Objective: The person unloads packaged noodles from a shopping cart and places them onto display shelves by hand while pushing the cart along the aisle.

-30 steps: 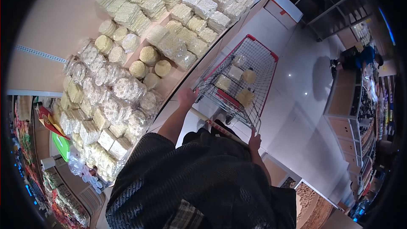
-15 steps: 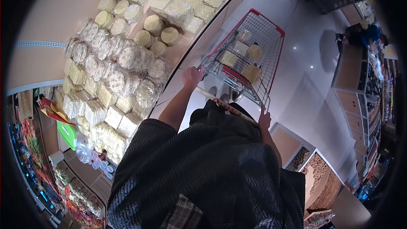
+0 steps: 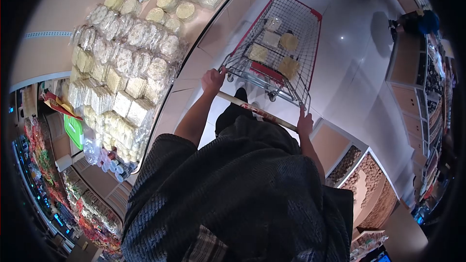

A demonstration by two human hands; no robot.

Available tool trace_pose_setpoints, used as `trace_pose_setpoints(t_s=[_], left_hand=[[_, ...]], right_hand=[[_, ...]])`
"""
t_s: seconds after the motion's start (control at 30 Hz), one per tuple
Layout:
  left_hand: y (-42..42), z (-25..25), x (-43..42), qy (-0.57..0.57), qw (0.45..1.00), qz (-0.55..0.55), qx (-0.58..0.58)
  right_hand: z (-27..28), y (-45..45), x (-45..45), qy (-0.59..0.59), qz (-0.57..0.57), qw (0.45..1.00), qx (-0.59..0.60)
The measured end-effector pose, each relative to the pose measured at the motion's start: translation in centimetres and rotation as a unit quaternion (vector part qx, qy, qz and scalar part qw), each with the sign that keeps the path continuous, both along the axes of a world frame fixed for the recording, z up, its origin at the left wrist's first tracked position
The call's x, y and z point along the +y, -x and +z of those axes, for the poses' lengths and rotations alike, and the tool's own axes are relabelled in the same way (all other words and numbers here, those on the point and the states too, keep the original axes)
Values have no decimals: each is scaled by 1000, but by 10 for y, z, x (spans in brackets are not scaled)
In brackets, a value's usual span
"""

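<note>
A wire shopping cart (image 3: 305, 34) with red edge trim is in front of me, holding several pale packs, among them a round one (image 3: 289, 42) and a square one (image 3: 257, 53). My left hand (image 3: 212, 80) is closed round the left side of the cart's frame, near the left end of its handle bar (image 3: 257, 110). At the right end, my right hand (image 3: 305, 122) grips the frame, fingers wrapped round it. Both hands are apart from the packs.
On the left, a display table (image 3: 199, 0) bears stacked, wrapped pale noodle-like cakes (image 3: 127, 58). A green lid (image 3: 74, 130) is at its lower left. Bins of nuts (image 3: 364, 174) stand at the lower right. Another person (image 3: 421, 23) is by the right-hand shelves (image 3: 405, 63).
The display table and nut bins have shifted in view as I moved along beside them. The cart sits higher in view than a second ago. Both hands have kept their hold.
</note>
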State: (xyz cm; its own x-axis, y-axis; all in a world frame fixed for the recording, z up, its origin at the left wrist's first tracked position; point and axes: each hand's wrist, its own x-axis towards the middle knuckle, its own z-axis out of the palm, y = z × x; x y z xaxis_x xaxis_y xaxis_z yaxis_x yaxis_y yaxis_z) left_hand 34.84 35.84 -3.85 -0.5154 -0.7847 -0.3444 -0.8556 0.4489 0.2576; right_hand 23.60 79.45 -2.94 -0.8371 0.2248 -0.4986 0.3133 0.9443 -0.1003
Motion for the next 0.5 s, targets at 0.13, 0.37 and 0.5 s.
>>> trace_pose_setpoints(t_s=[0.13,0.37,0.5], left_hand=[[-32,19,45,-20,999,10,-23],[-82,19,103,-28,999,26,-22],[-109,14,122,-34,999,30,-27]], right_hand=[[-3,-24,40,2,14,1000,24],[1,-58,92,12,23,1000,15],[5,-83,113,16,26,999,12]])
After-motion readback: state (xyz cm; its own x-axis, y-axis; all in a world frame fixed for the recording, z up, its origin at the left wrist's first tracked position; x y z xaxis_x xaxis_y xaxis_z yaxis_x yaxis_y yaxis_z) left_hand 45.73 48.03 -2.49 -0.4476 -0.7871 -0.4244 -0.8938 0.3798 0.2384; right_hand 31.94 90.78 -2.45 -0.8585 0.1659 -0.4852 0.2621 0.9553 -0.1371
